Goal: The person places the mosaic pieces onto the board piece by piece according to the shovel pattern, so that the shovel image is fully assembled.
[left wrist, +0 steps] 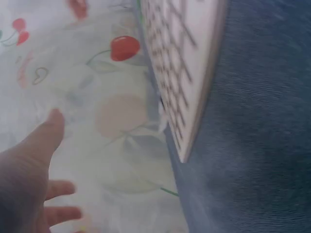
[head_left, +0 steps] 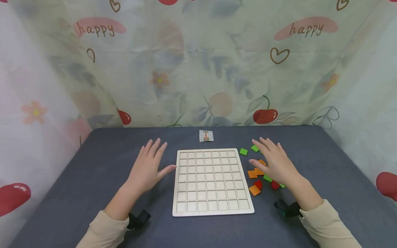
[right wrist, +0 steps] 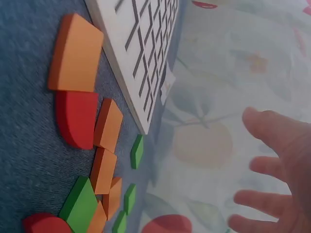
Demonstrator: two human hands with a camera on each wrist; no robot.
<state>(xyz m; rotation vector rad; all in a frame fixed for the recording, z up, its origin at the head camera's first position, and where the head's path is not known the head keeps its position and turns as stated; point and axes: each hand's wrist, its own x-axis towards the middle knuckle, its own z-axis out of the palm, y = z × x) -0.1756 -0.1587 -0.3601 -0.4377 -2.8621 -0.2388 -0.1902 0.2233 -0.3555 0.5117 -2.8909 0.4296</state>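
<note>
A square pale wooden board (head_left: 213,210) with a grid of recessed cells lies on the dark table. My left hand (head_left: 145,172) hovers at the board's left side, fingers spread and holding nothing. To the right of the board, my right hand (head_left: 276,165) is held above a scatter of small tiles, its fingers apart and grasping nothing. Among those tiles are orange squares (right wrist: 76,53), red pieces with one rounded edge (right wrist: 77,119) and green squares (head_left: 243,151). The right hand hides some of the pieces in the head view.
Beyond the board lies a small printed card (head_left: 206,136) with a grid and a coloured figure. Patterned cloth (head_left: 198,69) hangs along the table's back edge and at both sides. Dark straps with small cameras sit on both wrists.
</note>
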